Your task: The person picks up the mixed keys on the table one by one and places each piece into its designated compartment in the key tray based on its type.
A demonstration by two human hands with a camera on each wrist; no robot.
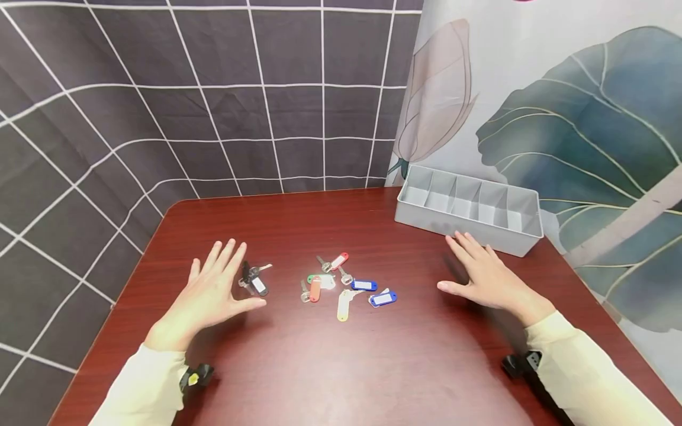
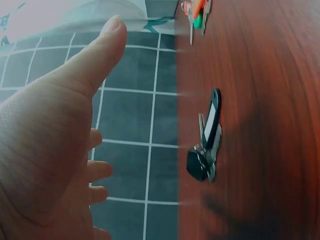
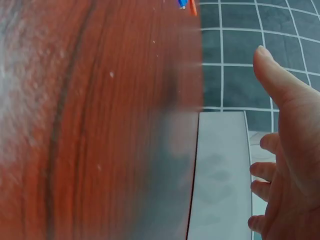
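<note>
My left hand hovers over the left side of the table, fingers spread and nothing in it. Just beyond its thumb lie keys with a black key tag; the left wrist view shows the tag with a black-headed key. Mid-table is a loose group of keys with a red tag, a green tag, an orange tag, a yellow tag and two blue tags. My right hand, also spread and holding nothing, is above the table right of them.
A grey tray divided into several compartments stands at the back right, just past my right fingertips. Behind the reddish-brown table hang a dark grid-patterned cloth and a light cloth with large leaves.
</note>
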